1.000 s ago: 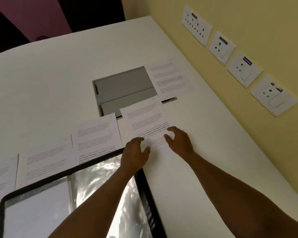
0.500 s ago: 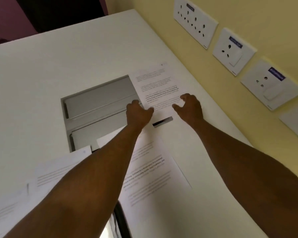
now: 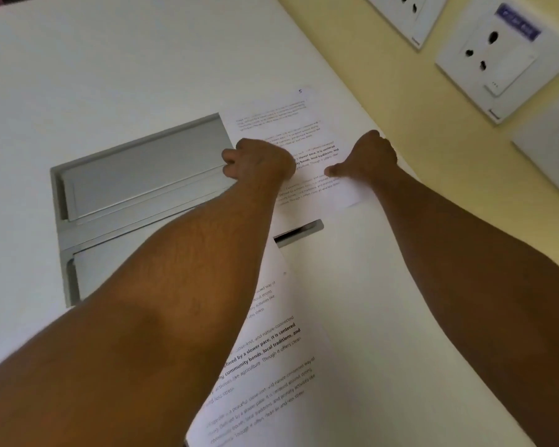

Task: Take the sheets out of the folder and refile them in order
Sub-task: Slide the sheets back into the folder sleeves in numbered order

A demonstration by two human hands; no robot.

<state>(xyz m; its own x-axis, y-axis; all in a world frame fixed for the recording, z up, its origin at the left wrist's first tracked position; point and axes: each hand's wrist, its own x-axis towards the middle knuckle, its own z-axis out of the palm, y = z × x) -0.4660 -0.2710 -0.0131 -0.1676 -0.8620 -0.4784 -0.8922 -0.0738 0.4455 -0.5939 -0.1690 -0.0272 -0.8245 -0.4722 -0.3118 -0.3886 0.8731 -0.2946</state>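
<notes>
White table (image 3: 117,66) filling most of the view, grey metal hatch (image 3: 142,175) set flush into its top, pale yellow wall (image 3: 352,43) along the far right edge, white socket plates (image 3: 497,59) in a row on it, soft even light

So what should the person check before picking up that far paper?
1. Both hands on the far sheet: ok. The left hand and right hand rest on its near half.
2. Firm grip: cannot tell; the fingertips are hidden behind the knuckles.
3. Page number readable: ok, a handwritten mark like a 5 shows in the top corner, a bit blurry.
4. Sheet clear of the grey recessed tray: not ok; its left edge overlaps the tray's corner.
5. Near sheet out of the way: ok, it lies apart, closer to the person, partly under the left forearm.
</notes>
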